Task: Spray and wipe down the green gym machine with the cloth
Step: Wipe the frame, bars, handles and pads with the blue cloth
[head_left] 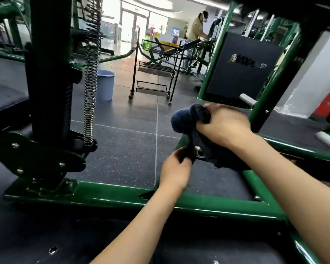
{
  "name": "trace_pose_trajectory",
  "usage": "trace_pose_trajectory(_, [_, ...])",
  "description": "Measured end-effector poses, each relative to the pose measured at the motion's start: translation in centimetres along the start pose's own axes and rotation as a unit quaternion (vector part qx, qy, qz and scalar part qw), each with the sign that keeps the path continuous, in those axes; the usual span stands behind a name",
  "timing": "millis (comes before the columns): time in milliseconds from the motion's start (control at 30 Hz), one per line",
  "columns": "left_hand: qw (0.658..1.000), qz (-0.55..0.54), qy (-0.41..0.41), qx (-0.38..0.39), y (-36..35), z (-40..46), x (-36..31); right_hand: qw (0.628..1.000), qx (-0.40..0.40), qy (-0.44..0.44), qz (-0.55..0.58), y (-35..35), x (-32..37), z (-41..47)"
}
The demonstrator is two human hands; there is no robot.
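Note:
A dark blue cloth (185, 121) is bunched over a low joint of the green gym machine's frame (122, 195) near the floor. My right hand (223, 124) grips the upper part of the cloth from above. My left hand (174, 168) pinches the cloth's lower edge beside a shiny bolt (198, 151). A green spray bottle (148, 40) stands far back on the top of a black wire cart (152, 75).
A coil spring (90, 88) and a dark upright post (50, 69) rise at the left. A blue bucket (105, 84) stands on the floor behind them. A black weight-stack cover (242, 67) is at the right. A person stands at another machine in the distance.

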State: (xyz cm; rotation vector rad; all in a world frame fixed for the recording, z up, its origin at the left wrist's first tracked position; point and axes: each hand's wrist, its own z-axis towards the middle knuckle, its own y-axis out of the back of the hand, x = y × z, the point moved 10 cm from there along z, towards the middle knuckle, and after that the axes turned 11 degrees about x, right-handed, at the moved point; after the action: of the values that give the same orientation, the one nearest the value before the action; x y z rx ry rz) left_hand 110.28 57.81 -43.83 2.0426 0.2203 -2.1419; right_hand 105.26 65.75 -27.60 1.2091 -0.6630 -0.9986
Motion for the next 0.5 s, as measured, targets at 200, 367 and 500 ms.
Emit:
trace_pose_trajectory(200, [0.999, -0.031, 0.016, -0.007, -0.1, -0.7, 0.9, 0.984, -0.174, 0.045, 0.013, -1.5, -0.2, -7.7])
trace_pose_trajectory(367, [0.999, 0.019, 0.034, -0.036, 1.1, -1.0, 0.4, 0.965, -0.243, 0.041, 0.091, -4.9, -3.7, -9.3])
trace_pose_trajectory(500, [0.998, 0.033, 0.06, -0.017, -0.2, -1.2, 1.1, 0.955, -0.218, 0.026, 0.198, -7.8, -4.3, -9.5])
